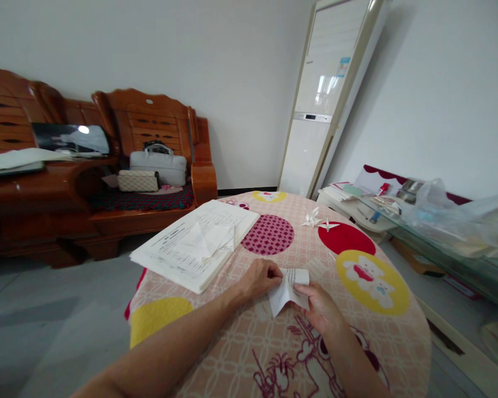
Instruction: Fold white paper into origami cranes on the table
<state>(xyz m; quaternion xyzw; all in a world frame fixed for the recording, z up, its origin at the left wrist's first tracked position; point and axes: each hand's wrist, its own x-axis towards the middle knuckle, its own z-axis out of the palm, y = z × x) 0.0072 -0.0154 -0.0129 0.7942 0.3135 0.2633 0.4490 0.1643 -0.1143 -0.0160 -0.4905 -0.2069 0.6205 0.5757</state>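
Note:
A small folded piece of white printed paper (289, 288) is held just above the round table's patterned cloth (369, 331). My left hand (260, 279) is closed, pinching the paper's left edge. My right hand (321, 308) grips its lower right side, fingers curled against it. An open book with loose folded sheets on it (195, 243) lies to the left of my hands. Two small white folded paper cranes (317, 221) sit further back on the cloth.
A wooden sofa (149, 182) with a white bag (157, 166) and a quilted pouch (138, 180) stands at the left. A tall white air conditioner (327, 99) stands in the corner. A glass table with plastic bags and papers (419, 215) is at the right.

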